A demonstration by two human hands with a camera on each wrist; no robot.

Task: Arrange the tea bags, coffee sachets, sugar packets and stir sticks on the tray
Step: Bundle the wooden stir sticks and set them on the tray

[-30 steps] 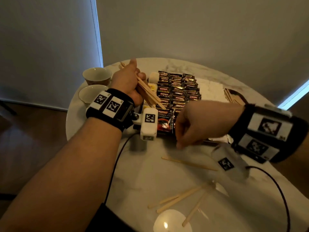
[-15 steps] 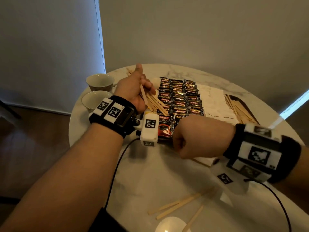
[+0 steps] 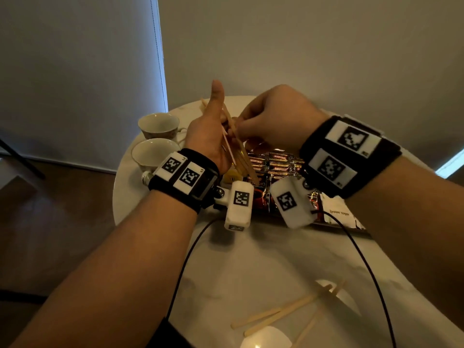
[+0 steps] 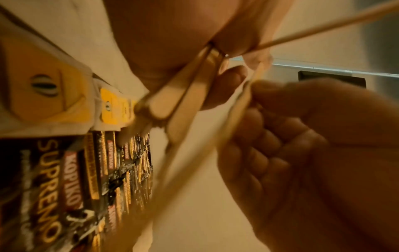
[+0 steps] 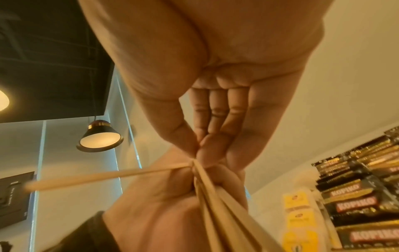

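A bundle of wooden stir sticks (image 3: 238,149) is gripped by the curled left hand (image 3: 208,136); one stick (image 5: 108,175) is pinched by the right hand (image 3: 273,121) above the Kopiko coffee sachets (image 3: 278,164).

Two teacups sit at the far left edge of the round white marble-look table (image 3: 251,259), one cup (image 3: 158,126) just behind the other cup (image 3: 153,153), both upright and light inside. Behind the table there's a plain grey wall (image 3: 301,46) and on the left a pale roller blind (image 3: 75,71) with a thin strip of daylight down its edge. Floor looks like dark wood (image 3: 62,209). From the right wrist view you can see a black cone-shaped pendant lamp (image 5: 99,139) lit up, hanging under a dark ceiling panel (image 5: 54,59), plus a dark framed thing on the wall at far left, too blurry to make out.
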